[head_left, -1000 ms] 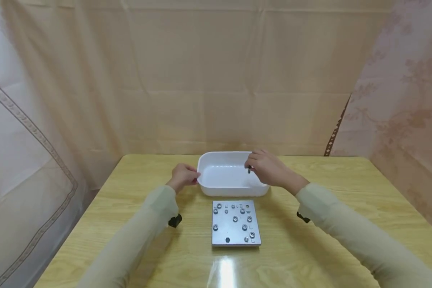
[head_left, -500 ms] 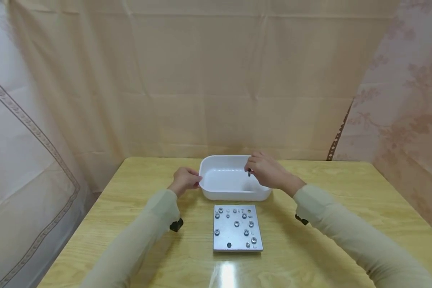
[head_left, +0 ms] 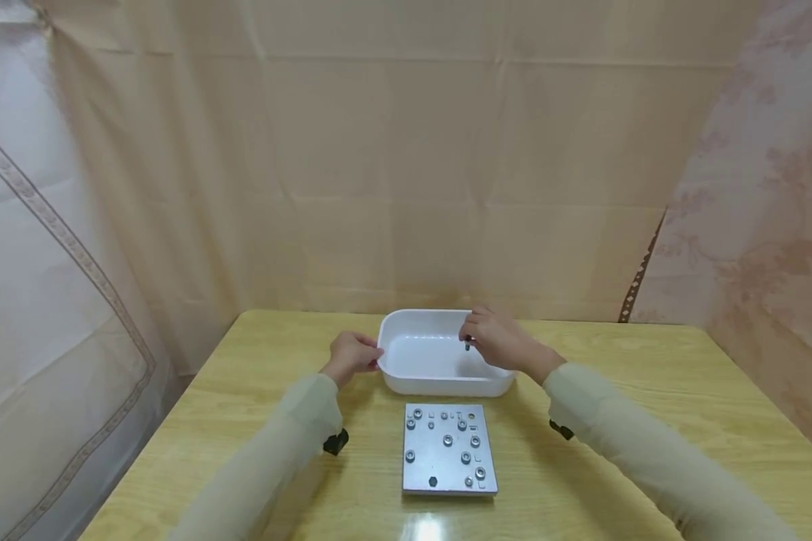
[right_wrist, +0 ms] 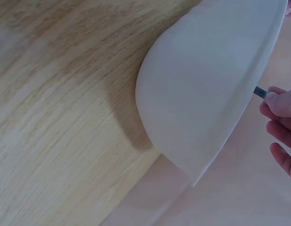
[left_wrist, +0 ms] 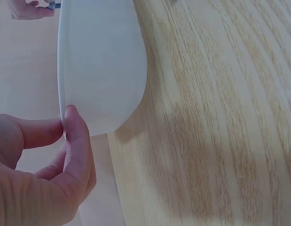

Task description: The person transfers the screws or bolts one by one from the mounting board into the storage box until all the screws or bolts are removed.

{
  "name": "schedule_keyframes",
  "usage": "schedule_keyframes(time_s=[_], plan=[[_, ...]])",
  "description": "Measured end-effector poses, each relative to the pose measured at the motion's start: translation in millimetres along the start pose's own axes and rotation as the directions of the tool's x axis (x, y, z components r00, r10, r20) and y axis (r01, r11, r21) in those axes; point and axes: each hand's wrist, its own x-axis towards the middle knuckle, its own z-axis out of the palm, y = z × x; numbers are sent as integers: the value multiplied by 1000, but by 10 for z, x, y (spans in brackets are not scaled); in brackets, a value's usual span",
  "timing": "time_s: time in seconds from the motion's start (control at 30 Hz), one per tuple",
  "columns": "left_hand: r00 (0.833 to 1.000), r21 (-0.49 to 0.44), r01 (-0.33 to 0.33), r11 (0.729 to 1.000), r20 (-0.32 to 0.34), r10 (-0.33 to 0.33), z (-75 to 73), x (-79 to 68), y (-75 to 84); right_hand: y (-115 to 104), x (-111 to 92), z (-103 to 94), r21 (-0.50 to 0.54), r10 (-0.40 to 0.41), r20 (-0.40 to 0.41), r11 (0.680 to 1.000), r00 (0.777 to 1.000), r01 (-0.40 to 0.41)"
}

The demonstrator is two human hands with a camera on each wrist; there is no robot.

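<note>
A white plastic tray [head_left: 446, 387] stands at the back of the table. Its left rim is pinched between the thumb and fingers of my left hand [head_left: 352, 355]; the left wrist view shows the same grip on the tray wall [left_wrist: 103, 56]. Over the tray's right part, my right hand [head_left: 498, 343] pinches a small bolt [head_left: 468, 344] by its head end. In the right wrist view the bolt's threaded shank [right_wrist: 260, 92] points out from the fingertips toward the tray rim. Part of the bolt is hidden by the fingers.
In front of the tray lies a square metal plate [head_left: 433, 460] with several bolts set in it, one of them dark [head_left: 433, 482]. The wooden table [head_left: 616, 421] ends at a beige curtain [head_left: 379, 188] behind, with patterned cloth at both sides.
The head view has tilted up, so everything sits lower in it. Both hands keep their places at the tray, the right one still holding the bolt.
</note>
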Motion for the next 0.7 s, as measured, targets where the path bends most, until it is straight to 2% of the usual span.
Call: schedule_keyframes(time_s=[0.37, 0.7], plan=[[1000, -26, 9, 1000, -9, -9, -6, 65, 33, 122, 203, 114, 41, 11, 53, 999, 999, -13], [1000, -28, -1, 1000, -1, 1, 17, 88, 65, 85, 165, 42, 92, 53, 51, 994, 997, -57]])
